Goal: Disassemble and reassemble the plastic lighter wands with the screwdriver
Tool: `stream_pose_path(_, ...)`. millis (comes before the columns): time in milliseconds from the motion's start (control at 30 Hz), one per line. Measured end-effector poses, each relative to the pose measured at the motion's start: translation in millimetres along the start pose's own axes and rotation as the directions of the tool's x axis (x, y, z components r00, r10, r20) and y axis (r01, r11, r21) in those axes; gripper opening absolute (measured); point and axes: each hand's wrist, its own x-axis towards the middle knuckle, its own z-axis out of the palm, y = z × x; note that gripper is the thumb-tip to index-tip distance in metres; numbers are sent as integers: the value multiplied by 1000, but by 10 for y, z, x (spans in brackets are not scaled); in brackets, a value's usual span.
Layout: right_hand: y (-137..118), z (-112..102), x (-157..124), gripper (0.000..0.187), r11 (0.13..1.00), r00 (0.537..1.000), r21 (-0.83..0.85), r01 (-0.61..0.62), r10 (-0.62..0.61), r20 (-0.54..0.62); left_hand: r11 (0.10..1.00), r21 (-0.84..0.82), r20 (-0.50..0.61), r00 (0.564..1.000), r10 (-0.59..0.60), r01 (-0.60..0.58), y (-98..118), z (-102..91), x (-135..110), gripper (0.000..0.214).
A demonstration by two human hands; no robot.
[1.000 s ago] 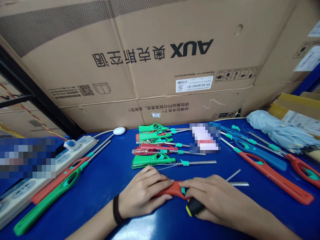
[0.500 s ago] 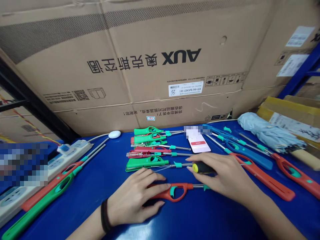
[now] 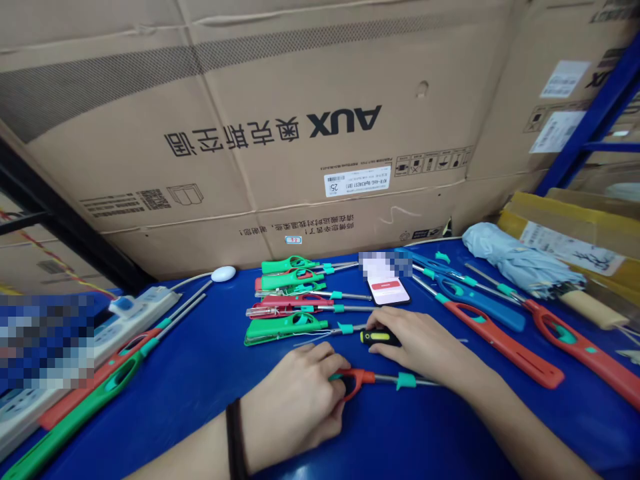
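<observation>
My left hand (image 3: 295,400) lies curled over the handle of an orange long-necked lighter (image 3: 361,379) on the blue table (image 3: 200,373), with a finger at its teal trigger. The lighter's metal tube with a teal collar (image 3: 406,381) runs to the right under my right wrist. My right hand (image 3: 425,343) is closed round a screwdriver with a black and yellow handle (image 3: 376,337), held just above the lighter. A black band circles my left wrist.
A stack of green and red lighters (image 3: 290,307) lies just beyond my hands, a phone (image 3: 387,291) next to it. More lighters lie at the right (image 3: 500,333) and left (image 3: 100,393). A power strip (image 3: 125,320), a folded umbrella (image 3: 520,263) and big cardboard boxes (image 3: 300,133) ring the table.
My left hand has slid right along the orange lighter and curled over its handle. My right hand has lifted the screwdriver from the table's front up and away, above the lighter's tube.
</observation>
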Motion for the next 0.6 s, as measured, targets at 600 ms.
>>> stream_pose_path(600,-213,-50,-62,7,949,951,106,298,-287,-114,928,320,231,934,-272,191,204,-11,241,11)
